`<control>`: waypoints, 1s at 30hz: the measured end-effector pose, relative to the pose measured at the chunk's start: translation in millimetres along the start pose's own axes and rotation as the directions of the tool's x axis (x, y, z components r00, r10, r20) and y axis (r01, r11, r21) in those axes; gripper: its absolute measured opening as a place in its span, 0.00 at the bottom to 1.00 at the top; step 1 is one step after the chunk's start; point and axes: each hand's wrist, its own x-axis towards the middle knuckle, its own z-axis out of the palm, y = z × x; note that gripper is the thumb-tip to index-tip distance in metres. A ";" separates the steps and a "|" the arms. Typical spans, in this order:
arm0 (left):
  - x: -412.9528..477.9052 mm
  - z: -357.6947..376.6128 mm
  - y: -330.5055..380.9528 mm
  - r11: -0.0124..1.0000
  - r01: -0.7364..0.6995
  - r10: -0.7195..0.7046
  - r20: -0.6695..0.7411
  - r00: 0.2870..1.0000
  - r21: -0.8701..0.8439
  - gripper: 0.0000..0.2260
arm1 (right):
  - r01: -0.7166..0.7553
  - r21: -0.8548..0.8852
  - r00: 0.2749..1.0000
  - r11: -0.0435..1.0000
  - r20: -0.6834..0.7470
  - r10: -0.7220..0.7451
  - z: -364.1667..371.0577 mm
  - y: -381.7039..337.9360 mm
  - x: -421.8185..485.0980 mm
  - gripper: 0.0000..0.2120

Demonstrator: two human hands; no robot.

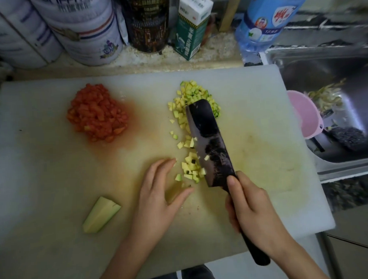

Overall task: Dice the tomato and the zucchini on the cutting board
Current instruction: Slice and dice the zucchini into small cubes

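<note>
We hold the knife [208, 142] in our right hand [252, 205], fingers wrapped round the handle, forefinger up by the blade's heel. Our left hand [158, 198] lies open, fingers straight, on the board [261, 115] just beside the loose dice. The tomato [96, 113] sits diced in a heap at the far left. The zucchini dice [190, 97] trail along the blade's left side up to a heap at the far middle, and one wedge [101, 214] lies uncut near the front left. We judge the step to be gathering the strays with the blade. To do it well, we keep the edge low on the board, push away from us in one slow sweep, and keep the left fingertips clear. The wedge then wants dicing.
</note>
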 end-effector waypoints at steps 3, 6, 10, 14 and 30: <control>1.8 -3.3 8.3 0.887 -0.289 0.296 0.035 0.954 0.359 0.36 | -0.040 0.067 0.998 0.997 0.048 0.037 -6.9 5.4 -4.2 0.15; 5.9 2.8 17.9 0.724 -0.507 0.537 0.079 0.840 0.467 0.27 | -0.043 0.105 0.996 0.994 0.083 0.034 -10.3 5.4 -8.4 0.15; 17.8 17.8 25.9 0.793 -0.431 0.491 -0.031 0.871 0.430 0.22 | -0.026 0.153 0.995 0.988 0.100 0.010 -8.0 0.8 -7.6 0.15; 29.1 26.6 38.7 0.856 -0.362 0.424 -0.102 0.900 0.370 0.22 | -0.003 0.187 0.994 0.982 0.105 -0.017 -1.8 -3.4 -4.0 0.13; 19.8 23.5 14.0 0.873 -0.250 0.356 -0.198 0.913 0.418 0.07 | 0.083 0.121 0.993 0.989 0.071 -0.092 -14.9 -0.1 -4.7 0.15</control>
